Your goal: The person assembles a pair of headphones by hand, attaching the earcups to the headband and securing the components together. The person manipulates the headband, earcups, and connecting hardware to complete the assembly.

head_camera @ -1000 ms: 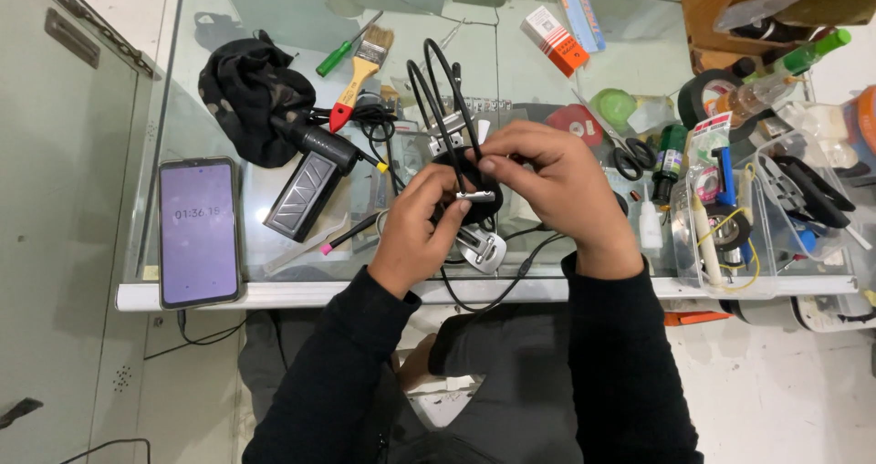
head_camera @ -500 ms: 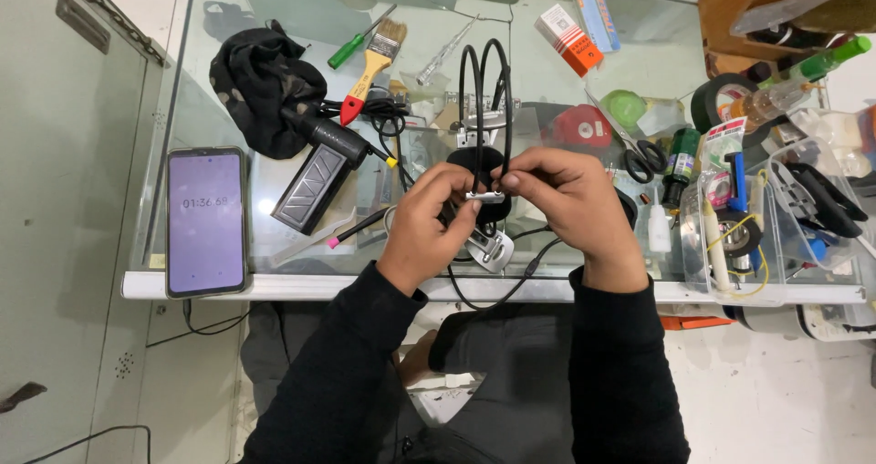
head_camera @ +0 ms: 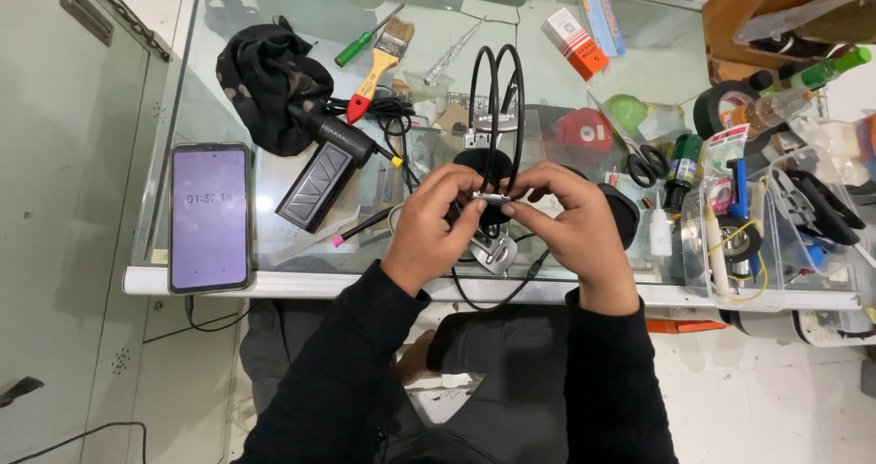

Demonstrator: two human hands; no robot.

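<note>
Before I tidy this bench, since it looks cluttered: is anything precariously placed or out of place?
Yes: the smartphone lies at the glass table's front left corner, its lower end past the edge. Both hands pinch a small metal part of the black headphones.

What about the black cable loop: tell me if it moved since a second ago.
Yes. The black cable loop swung right to upright, farther from the paintbrush.
</note>
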